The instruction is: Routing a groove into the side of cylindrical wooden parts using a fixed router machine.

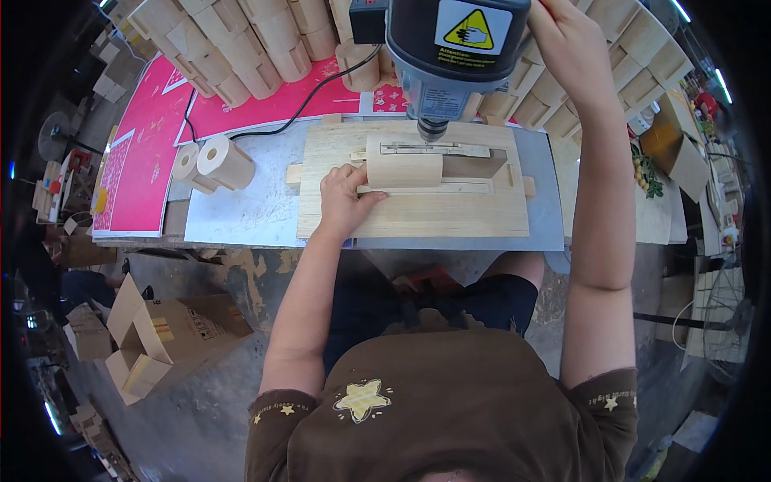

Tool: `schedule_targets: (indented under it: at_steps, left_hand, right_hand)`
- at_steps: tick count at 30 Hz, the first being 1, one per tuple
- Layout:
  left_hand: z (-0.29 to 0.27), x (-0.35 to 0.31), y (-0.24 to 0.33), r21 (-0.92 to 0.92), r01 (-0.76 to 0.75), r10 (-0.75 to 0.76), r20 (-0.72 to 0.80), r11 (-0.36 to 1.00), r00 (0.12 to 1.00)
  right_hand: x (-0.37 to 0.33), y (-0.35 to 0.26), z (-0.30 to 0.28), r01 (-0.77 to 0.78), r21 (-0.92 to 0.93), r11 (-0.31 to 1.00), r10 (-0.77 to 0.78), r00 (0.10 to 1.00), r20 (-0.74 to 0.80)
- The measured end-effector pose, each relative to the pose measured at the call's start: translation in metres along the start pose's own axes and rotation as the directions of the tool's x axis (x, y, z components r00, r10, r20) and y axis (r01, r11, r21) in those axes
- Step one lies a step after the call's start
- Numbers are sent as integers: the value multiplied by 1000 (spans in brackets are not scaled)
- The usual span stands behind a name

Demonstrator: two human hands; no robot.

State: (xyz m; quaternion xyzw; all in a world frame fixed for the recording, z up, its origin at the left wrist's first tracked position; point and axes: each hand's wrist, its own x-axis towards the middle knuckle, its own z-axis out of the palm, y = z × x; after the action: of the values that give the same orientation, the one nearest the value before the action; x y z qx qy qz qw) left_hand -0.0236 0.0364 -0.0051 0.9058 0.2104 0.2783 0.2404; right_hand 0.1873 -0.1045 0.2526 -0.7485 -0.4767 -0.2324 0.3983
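A pale wooden cylinder [405,170] lies on its side on a wooden jig board [418,217], under the chuck [432,128] of a grey drill press [458,60]. My left hand [347,197] is closed on the cylinder's left end, the thumb stretched along its near side. Beside the cylinder's right end, a flat greyish plate [478,165] stands on the board. My right hand [572,44] is raised at the right side of the drill head. Its fingers curl in behind the head, where whatever they grip is hidden.
Two wooden cylinders with holes [225,161] stand left of the board. Stacked wooden pieces [241,48] line the back on both sides of the drill press. A black cable [313,90] crosses the pink sheet [144,161]. An open cardboard box [189,325] sits on the floor at left.
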Motion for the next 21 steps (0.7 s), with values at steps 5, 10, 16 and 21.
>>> schedule_targets:
  at_steps: [5, 10, 16, 21]
  left_hand:
    - [-4, 5, 10, -45, -14, 13, -29, 999, 999]
    - [-4, 5, 9, -45, -14, 13, -36, 999, 999]
    - [-2, 4, 6, -21, -24, 23, -43, 999, 999]
    - [-2, 5, 9, -59, -35, 31, -69, 998, 997]
  right_hand:
    - [-65, -5, -17, 54, 50, 997, -54, 999, 2]
    - [-124, -8, -1, 10, 166, 986, -12, 1000, 15]
    - [-167, 28, 58, 60, 237, 970, -38, 995, -96]
    - [-166, 35, 60, 131, 226, 965, -105, 987, -124]
